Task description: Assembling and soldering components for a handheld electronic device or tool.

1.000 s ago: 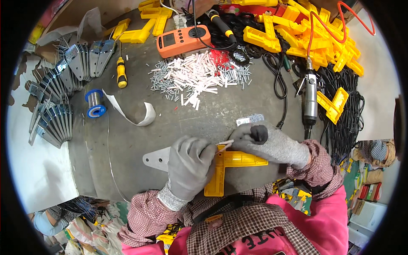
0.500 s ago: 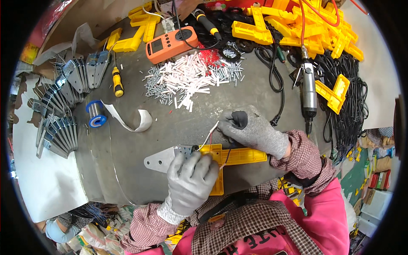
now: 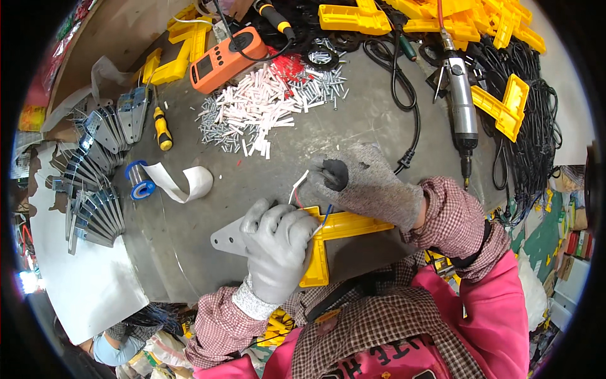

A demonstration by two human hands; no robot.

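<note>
A yellow plastic housing [image 3: 356, 224] with two arms at an angle lies on the bench, joined or pressed against a grey metal plate [image 3: 226, 239] with holes. My left hand [image 3: 274, 246], in a grey glove, curls closed over the plate and the housing's near corner, hiding where they meet. My right hand [image 3: 369, 186], in a grey glove with dark fingertips, pinches at the upper end of a thin white sleeve or wire [image 3: 299, 184]. A red wire [image 3: 298, 199] rises beside it from the housing. A blue wire [image 3: 326, 215] stands up to the right.
A heap of white sleeves and screws [image 3: 255, 104] lies beyond my hands. To the left are a yellow screwdriver [image 3: 163, 129], a wire spool [image 3: 140, 182] and stacked metal plates [image 3: 98, 208]. An air screwdriver [image 3: 462, 104] hangs right, near black cables [image 3: 533, 120] and yellow housings [image 3: 505, 107].
My left hand has moved up over the plate's holes, its fingers nearer the wires. My right hand still pinches the white piece, now closer to my left hand. The whole view has shifted slightly.
</note>
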